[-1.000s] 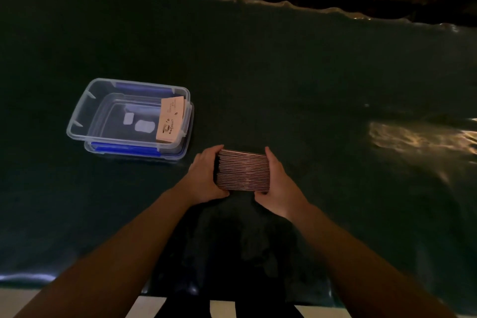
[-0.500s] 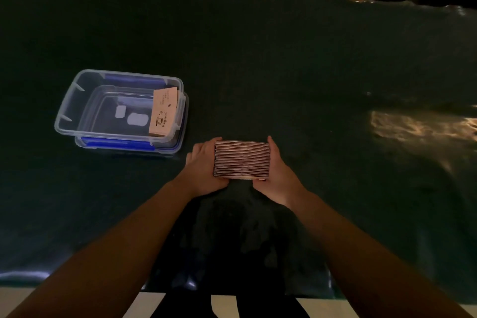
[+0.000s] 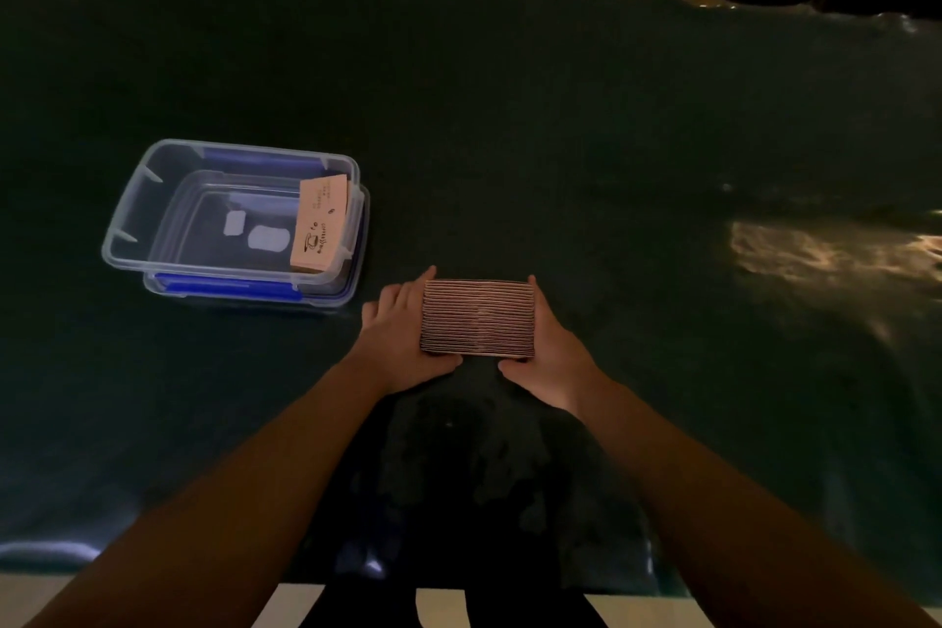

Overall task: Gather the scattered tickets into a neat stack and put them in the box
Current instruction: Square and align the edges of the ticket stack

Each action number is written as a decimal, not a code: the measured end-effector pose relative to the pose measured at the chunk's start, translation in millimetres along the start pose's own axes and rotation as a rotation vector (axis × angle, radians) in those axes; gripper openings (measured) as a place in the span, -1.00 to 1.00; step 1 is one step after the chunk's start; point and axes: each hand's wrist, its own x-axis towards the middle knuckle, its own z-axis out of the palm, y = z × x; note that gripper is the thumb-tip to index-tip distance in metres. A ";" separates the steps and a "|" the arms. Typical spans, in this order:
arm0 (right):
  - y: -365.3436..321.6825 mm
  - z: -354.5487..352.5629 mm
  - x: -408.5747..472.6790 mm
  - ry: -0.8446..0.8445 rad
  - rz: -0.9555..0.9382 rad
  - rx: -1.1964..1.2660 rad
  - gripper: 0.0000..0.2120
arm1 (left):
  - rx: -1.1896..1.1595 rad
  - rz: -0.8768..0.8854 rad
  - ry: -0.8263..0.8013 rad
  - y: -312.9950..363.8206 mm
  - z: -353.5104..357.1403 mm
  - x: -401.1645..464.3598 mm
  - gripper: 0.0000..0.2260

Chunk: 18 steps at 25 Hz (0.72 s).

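**Both hands square the ticket stack beside the box**

Left hand (image 3: 402, 332) and right hand (image 3: 553, 354) each clasp one short end of the stack of tickets (image 3: 477, 316), which stands on edge on the dark table (image 3: 560, 158), thumbs at the near side. Pressing from both ends probably evens the edges before the transfer. The clear box (image 3: 127, 219) sits just beside the left hand, open, with some tickets (image 3: 320, 230) already leaning against its right wall. Dim light hides the print on the stack's faces, most fingertips are behind it, and two pale patches in the box are unclear.
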 end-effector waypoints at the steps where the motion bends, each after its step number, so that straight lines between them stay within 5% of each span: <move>1: 0.1 1.2 1.0 0.013 -0.001 -0.001 0.19 | 0.008 0.010 0.011 0.3 1.3 0.7 0.14; 6: 1.2 4.2 1.5 0.031 -0.007 0.050 0.13 | 0.043 0.023 0.041 -2.0 0.4 0.7 0.01; 18: -1.9 3.9 4.9 0.061 -0.032 -0.030 -0.02 | 0.083 -0.013 0.038 -1.2 1.5 4.5 0.04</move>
